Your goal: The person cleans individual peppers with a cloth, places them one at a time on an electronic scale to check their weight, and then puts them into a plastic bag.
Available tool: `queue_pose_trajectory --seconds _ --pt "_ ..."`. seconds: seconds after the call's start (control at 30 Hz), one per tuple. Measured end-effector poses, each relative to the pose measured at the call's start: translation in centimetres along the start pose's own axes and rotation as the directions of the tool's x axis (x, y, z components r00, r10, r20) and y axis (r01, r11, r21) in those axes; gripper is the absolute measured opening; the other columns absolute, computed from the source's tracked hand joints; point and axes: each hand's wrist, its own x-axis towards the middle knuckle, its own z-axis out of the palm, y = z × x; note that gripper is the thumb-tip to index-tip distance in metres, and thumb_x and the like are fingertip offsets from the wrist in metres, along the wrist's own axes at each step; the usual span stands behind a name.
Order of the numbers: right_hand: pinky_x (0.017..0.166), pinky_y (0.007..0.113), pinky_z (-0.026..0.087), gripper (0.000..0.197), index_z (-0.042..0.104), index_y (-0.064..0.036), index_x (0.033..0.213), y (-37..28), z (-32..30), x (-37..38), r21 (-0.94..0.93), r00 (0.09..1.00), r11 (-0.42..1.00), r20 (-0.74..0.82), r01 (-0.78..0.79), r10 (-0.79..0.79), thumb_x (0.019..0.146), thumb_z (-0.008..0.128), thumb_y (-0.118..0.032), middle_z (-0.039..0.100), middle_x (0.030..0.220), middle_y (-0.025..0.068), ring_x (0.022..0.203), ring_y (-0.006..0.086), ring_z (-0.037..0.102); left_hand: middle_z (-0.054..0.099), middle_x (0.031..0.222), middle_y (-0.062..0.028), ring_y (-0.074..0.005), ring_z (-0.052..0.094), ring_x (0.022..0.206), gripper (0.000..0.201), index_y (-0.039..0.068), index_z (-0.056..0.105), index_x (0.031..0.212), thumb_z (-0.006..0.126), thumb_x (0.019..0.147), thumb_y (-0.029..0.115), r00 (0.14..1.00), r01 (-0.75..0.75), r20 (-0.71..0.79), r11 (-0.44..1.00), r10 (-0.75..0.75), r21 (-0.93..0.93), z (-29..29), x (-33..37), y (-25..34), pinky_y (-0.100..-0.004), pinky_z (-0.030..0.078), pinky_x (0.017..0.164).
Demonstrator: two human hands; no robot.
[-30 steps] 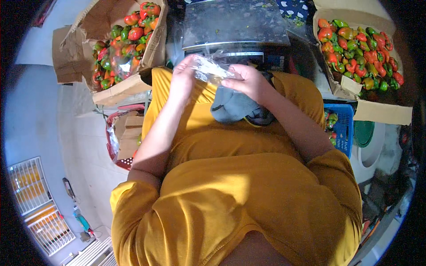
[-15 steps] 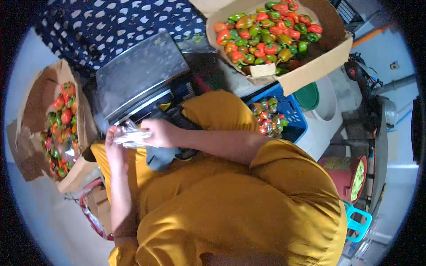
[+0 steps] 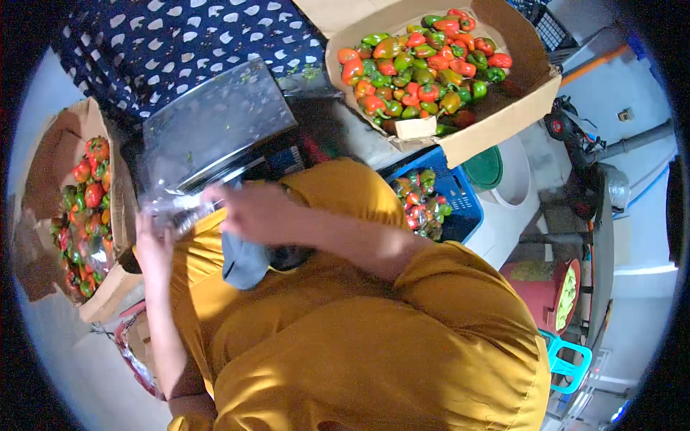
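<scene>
A clear plastic bag [image 3: 172,204], crinkled and shiny, spans the space between my two hands above my lap. My left hand [image 3: 154,243] is closed on its near left side. On the other side, my right hand [image 3: 253,212], blurred by motion, pinches the bag's edge with its fingertips. Just beyond the bag sits a weighing scale with a flat metal platform [image 3: 215,118], scattered with small bits. To the left stands an open cardboard box [image 3: 44,176] of red and green peppers [image 3: 93,194], with a piece of clear plastic lying among them.
A larger cardboard box [image 3: 503,118] of peppers [image 3: 424,68] stands at the far right. Below it are a blue crate [image 3: 468,208] with bagged peppers, and a white bucket [image 3: 512,172] by a green lid [image 3: 483,169]. Patterned dark blue cloth [image 3: 194,36] hangs behind the scale.
Both hands have shifted left with the plastic bag, which is now more spread out. The view has moved slightly, so the surroundings sit a little differently.
</scene>
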Motion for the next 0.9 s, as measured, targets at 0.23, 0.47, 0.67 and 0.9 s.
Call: queue_pose_trajectory --seconds 0.23,0.47,0.67,0.9 --pt "0.085 0.041 0.044 0.036 0.059 -0.0044 0.102 17.8 -7.1 2.5 -0.439 0.79 0.704 -0.023 -0.559 0.613 0.079 0.053 -0.031 0.058 0.107 0.0171 0.099 0.0338 0.055 0.044 0.117 -0.0232 -0.0405 0.05 0.102 0.054 0.003 0.036 0.126 0.058 0.082 0.027 0.972 0.107 0.183 0.972 -0.147 0.211 1.9 -0.8 -7.3 -0.0448 0.042 0.085" --pt "0.086 0.044 0.044 0.036 0.063 -0.0059 0.099 21.0 -4.8 3.8 -0.609 0.695 0.55 -0.003 -0.572 0.719 0.077 0.05 -0.03 0.06 0.107 0.0152 0.102 0.0288 0.057 0.052 0.114 -0.0218 -0.0374 0.054 0.097 0.041 0.011 0.051 0.115 0.056 0.079 0.029 0.913 0.159 0.336 0.96 -0.232 0.231 4.3 1.5 -8.0 -0.0448 0.044 0.082" --pt "0.08 0.041 0.046 0.038 0.063 -0.0036 0.098 21.6 -4.5 3.8 -0.535 0.775 0.653 -0.005 -0.536 0.632 0.076 0.054 -0.033 0.06 0.105 0.0181 0.098 0.03 0.058 0.061 0.085 -0.0232 -0.0376 0.06 0.083 0.032 0.0 0.058 0.093 0.048 0.082 0.028 0.8 0.121 0.514 0.923 -0.309 0.366 6.0 2.9 -11.2 -0.0453 0.048 0.073" --pt "0.059 0.036 0.049 0.025 0.062 0.0001 0.092 20.2 -7.6 0.6 0.142 0.768 0.755 0.08 -0.64 0.635 0.076 0.059 -0.019 0.065 0.087 0.0107 0.07 0.0214 0.062 0.06 0.085 -0.0249 -0.0393 0.058 0.083 0.035 0.001 0.044 0.111 0.05 0.081 0.018 0.871 0.093 0.458 0.976 -0.176 0.198 1.5 0.5 -6.9 -0.0473 0.045 0.073"
